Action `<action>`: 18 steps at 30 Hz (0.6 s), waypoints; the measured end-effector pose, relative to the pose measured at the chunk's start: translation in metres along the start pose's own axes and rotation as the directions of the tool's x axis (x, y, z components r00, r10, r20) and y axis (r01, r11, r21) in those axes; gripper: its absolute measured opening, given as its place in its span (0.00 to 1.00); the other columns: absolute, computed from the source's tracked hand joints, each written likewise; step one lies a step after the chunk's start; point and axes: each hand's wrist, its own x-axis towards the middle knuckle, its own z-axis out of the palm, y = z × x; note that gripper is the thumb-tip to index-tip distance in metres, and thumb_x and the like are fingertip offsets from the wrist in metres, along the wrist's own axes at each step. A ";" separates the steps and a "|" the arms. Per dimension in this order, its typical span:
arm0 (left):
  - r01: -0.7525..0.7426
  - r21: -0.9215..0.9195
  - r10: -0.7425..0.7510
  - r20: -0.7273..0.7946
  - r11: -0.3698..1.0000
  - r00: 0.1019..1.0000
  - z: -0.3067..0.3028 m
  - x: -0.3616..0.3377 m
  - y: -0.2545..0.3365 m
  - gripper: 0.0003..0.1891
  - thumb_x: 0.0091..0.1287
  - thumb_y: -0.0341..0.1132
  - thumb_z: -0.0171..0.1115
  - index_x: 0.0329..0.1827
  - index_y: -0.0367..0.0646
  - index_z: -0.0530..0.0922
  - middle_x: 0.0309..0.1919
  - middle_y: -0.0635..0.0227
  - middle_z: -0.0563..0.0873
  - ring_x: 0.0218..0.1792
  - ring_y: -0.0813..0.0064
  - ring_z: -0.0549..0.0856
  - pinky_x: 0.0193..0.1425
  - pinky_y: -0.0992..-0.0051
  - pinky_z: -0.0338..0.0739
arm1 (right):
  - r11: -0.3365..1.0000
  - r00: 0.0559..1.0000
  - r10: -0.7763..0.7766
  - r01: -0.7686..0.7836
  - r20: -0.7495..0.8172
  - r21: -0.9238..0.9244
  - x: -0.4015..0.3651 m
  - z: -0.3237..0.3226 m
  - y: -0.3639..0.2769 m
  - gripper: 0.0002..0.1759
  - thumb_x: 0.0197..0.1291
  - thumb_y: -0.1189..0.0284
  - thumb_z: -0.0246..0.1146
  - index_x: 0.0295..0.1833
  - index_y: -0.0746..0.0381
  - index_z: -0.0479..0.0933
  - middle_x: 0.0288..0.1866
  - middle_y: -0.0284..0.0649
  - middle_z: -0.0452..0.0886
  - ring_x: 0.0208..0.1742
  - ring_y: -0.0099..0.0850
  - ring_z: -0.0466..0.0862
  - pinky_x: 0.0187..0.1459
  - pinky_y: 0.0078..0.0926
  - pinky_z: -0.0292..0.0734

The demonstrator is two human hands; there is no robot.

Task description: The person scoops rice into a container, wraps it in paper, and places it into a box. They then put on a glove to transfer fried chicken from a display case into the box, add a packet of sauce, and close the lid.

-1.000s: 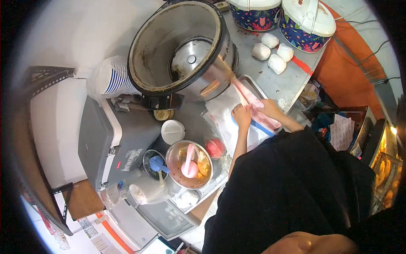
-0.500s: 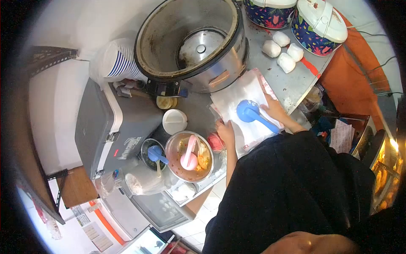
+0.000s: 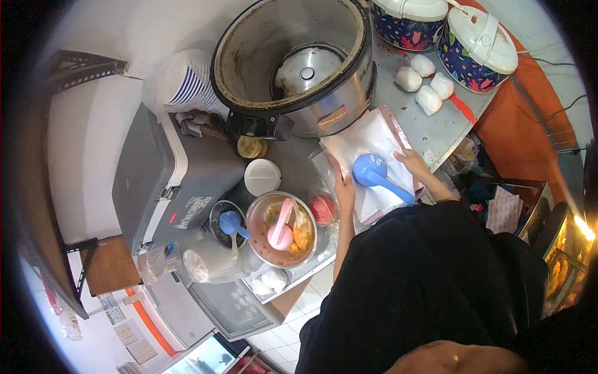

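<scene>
Soft, bright light covers the smooth white wall [image 3: 84,162]; the amber-lit case [image 3: 565,258] glares at right; wide-angle edges bend into black.

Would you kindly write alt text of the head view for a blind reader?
A person's left hand and right hand touch opposite edges of a stack of sheets bearing a blue scoop. An open cooker and a bowl with a pink scoop stand nearby on a metal counter.

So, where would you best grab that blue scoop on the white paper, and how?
Probably the handle of the blue scoop, from the black shirt side: it's long, narrow and points that way, while the wide head faces away.
</scene>
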 end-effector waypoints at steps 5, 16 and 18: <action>0.417 -0.473 -0.308 0.293 0.776 0.905 0.007 0.012 -0.061 0.31 0.55 0.35 0.59 0.61 0.40 0.57 0.52 0.54 0.70 0.50 0.62 0.72 0.52 0.68 0.67 | 0.957 0.964 0.077 -0.143 0.254 0.253 0.003 -0.004 0.007 0.26 0.53 0.61 0.58 0.52 0.68 0.68 0.46 0.42 0.74 0.46 0.27 0.73 0.47 0.22 0.66; 0.570 -0.400 -0.426 0.396 0.717 0.814 -0.014 -0.008 0.039 0.48 0.48 0.38 0.68 0.64 0.37 0.43 0.57 0.53 0.63 0.57 0.58 0.64 0.55 0.59 0.66 | 0.969 0.866 -0.167 0.233 0.472 -0.085 -0.034 0.007 -0.084 0.29 0.45 0.63 0.63 0.52 0.64 0.64 0.49 0.44 0.72 0.53 0.34 0.70 0.53 0.28 0.62; 0.511 -0.414 -0.383 0.356 0.753 0.852 -0.033 -0.011 0.029 0.46 0.49 0.37 0.67 0.64 0.36 0.45 0.56 0.54 0.63 0.56 0.59 0.66 0.55 0.60 0.67 | 0.940 0.853 -0.191 0.302 0.486 -0.159 -0.042 0.019 -0.104 0.31 0.45 0.63 0.63 0.54 0.64 0.62 0.49 0.47 0.71 0.53 0.38 0.70 0.53 0.30 0.62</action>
